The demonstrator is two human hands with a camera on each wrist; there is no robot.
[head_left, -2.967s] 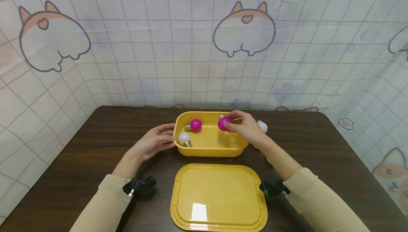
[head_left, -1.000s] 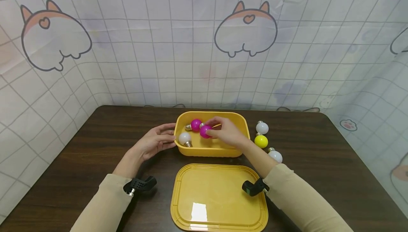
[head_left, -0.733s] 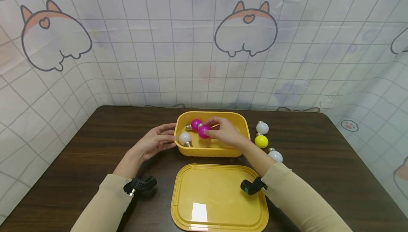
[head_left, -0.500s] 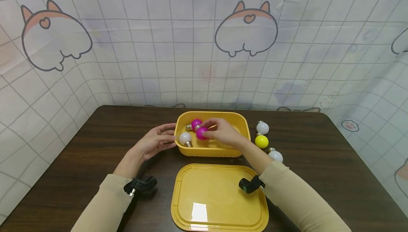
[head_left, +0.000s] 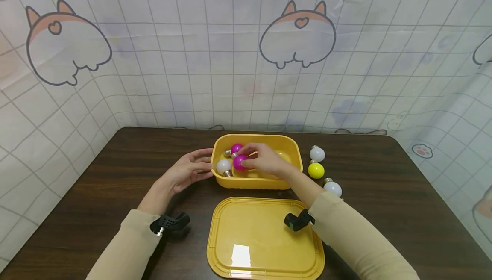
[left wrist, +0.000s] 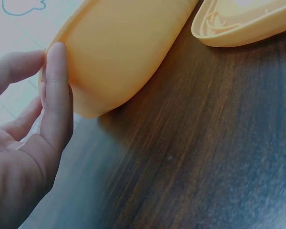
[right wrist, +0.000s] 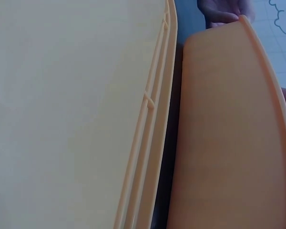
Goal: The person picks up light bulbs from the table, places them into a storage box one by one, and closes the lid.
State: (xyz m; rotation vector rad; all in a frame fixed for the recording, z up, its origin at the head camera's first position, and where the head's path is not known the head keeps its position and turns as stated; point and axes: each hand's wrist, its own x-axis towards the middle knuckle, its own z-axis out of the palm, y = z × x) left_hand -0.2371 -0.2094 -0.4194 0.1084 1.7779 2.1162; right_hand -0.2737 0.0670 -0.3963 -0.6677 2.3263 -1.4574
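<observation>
Inside the yellow plastic box (head_left: 261, 184), my right hand (head_left: 267, 160) pinches a magenta light bulb (head_left: 240, 163) between thumb and fingers. Its metal base points up and left, close to another magenta bulb (head_left: 236, 148) lying behind it. A white bulb (head_left: 224, 166) lies to the left, in the box's front corner. At the box's left end, my left hand (head_left: 191, 169) touches the wall with fairly straight fingers. The left wrist view shows those fingers (left wrist: 57, 95) against the box's outer wall near the rim. In the right wrist view the box wall mostly hides my right hand.
A flat yellow lid (head_left: 265, 237) lies in front of the box on the dark wooden table (head_left: 384, 211). Right of the box are a white bulb (head_left: 317, 154), a yellow bulb (head_left: 316, 170) and another white bulb (head_left: 332, 189). A patterned curtain (head_left: 215, 57) hangs behind.
My right hand has carried the magenta bulb from the box's right side leftward and slightly lower, near the other bulbs. My left hand stays at the box's left end.
</observation>
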